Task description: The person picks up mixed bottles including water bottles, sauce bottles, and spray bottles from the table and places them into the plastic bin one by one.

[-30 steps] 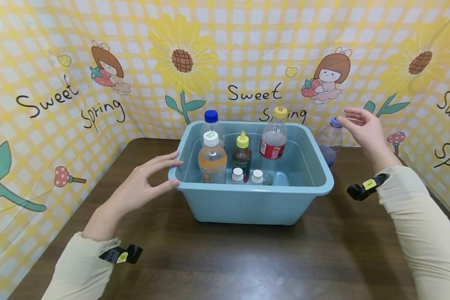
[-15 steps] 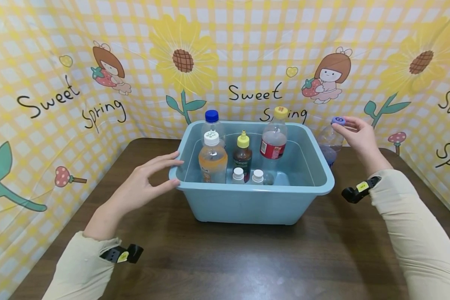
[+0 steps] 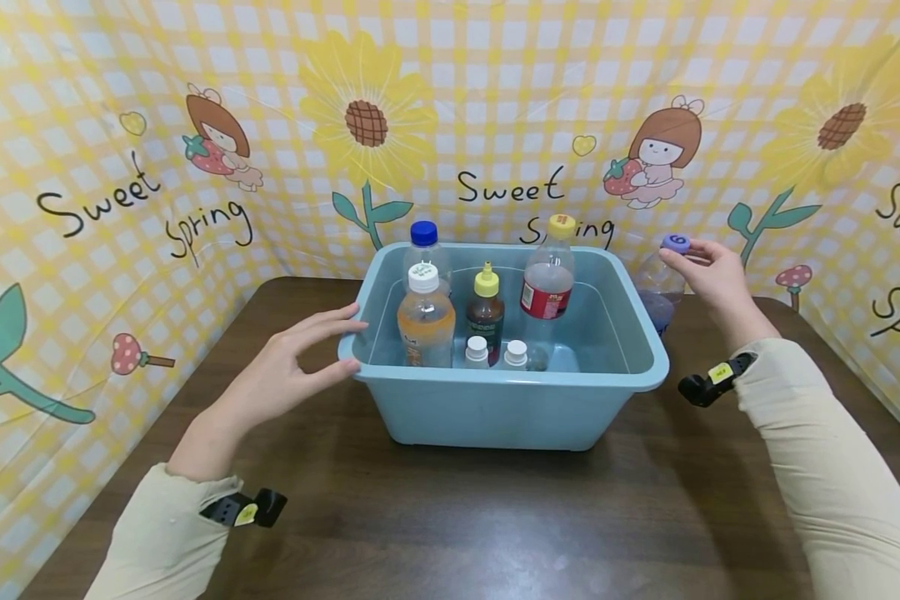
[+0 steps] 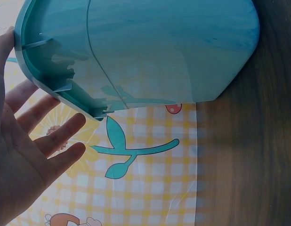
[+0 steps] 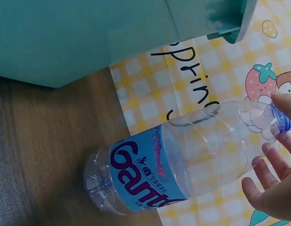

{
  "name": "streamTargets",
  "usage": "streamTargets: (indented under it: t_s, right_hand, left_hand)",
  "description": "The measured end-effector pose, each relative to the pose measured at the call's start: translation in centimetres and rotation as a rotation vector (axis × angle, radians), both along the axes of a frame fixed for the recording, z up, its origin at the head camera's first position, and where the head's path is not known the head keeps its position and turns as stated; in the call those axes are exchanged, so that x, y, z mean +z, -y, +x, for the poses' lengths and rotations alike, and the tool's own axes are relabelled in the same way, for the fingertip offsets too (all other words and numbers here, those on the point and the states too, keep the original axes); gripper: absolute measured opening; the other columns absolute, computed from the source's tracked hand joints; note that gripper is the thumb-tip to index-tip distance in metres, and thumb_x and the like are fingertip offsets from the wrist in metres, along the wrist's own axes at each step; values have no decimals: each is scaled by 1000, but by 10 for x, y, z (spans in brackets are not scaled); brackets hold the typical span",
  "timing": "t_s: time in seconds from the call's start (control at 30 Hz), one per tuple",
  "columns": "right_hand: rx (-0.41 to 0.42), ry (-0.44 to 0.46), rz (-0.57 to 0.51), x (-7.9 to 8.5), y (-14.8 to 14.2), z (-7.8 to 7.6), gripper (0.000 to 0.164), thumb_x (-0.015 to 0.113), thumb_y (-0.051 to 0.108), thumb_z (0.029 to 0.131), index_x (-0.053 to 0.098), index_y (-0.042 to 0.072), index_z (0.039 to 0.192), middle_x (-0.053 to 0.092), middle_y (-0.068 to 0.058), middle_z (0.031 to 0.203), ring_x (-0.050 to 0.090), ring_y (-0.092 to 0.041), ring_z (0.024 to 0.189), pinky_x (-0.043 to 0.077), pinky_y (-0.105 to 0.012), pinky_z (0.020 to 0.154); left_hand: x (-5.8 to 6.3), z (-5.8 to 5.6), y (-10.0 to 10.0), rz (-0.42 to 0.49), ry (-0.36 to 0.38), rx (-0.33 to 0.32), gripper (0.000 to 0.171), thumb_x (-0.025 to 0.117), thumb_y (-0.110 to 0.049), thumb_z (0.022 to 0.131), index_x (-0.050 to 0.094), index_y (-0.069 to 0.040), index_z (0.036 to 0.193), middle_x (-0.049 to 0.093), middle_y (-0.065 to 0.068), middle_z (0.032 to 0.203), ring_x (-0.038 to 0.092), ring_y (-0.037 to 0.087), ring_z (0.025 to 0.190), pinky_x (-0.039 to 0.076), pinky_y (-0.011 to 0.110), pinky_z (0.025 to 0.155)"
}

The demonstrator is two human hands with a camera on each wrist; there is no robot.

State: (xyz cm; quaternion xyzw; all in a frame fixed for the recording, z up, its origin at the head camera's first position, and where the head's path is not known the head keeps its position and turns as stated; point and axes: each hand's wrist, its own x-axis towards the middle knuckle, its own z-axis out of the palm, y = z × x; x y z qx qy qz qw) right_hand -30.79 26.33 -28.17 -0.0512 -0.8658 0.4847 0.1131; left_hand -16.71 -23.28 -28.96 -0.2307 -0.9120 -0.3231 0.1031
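A light blue tub [image 3: 495,417] stands mid-table. My left hand [image 3: 273,367] touches its left rim, fingers extended and thumb apart; in the left wrist view, the fingertips rest against the rim. Behind the tub's right side stands a clear plastic bottle [image 5: 206,146] with a blue label and a purple-blue cap [image 3: 675,242]. My right hand [image 3: 720,279] pinches this bottle at the cap, the other fingers loosely bent. In the head view the tub hides the bottle's lower part. The right wrist view shows its base at the tabletop.
The tub holds a blue-capped bottle [image 3: 423,236], a white-capped orange bottle [image 3: 426,325], a yellow-nozzled squeeze bottle [image 3: 485,312], a red-labelled bottle [image 3: 547,287] and two small white-capped bottles. A patterned cloth [image 3: 450,108] surrounds the dark wooden table [image 3: 450,525].
My right hand has moved left and down, from just beside the cap to pinching it between thumb and fingers. The left hand and tub have stayed in place.
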Motion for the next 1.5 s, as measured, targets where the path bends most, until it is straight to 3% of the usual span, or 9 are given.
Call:
streamTargets:
  t_s: [0.17,0.47,0.57,0.77,1.17,1.5]
  right_hand:
    - [-9,-31,-38,6,-1,2,52,63,51,82,54,15,118,46,26,90,45,4,93,40,-35,99]
    - [-13,-94,-81,20,-3,6,30,65,46,83,56,29,106,47,27,92,45,9,90,37,-21,85]
    - [-10,-117,-92,27,-3,8,26,65,44,83,57,31,104,48,27,93,45,9,90,38,-21,85]
    - [1,-171,-119,42,-1,15,21,67,39,83,59,32,101,51,28,92,47,9,91,38,-21,88]
    - [43,-272,-212,66,6,29,19,71,27,82,65,29,100,54,21,97,51,4,91,37,-17,79]
    - [127,-373,-422,84,9,39,17,75,13,78,69,20,93,58,12,96,52,-3,89,42,-11,69]
  left_hand:
    - [0,0,0,-3,3,-6,43,65,-28,88,55,-19,129,42,2,146,38,30,135,35,56,103]
    - [0,0,0,-1,10,5,43,65,-29,88,56,-18,129,42,1,147,38,29,136,36,56,103]
    - [0,0,0,-1,8,6,43,65,-29,88,56,-18,128,42,2,147,38,29,136,36,55,102]
    - [2,1,0,4,-4,-15,42,66,-27,88,56,-18,128,42,4,146,38,31,135,35,57,102]
    - [2,0,0,9,-7,-23,42,66,-26,87,56,-17,128,42,5,147,38,32,135,35,58,102]
    - [2,1,-1,9,10,-20,43,66,-27,88,56,-19,128,41,3,147,38,31,136,35,57,102]
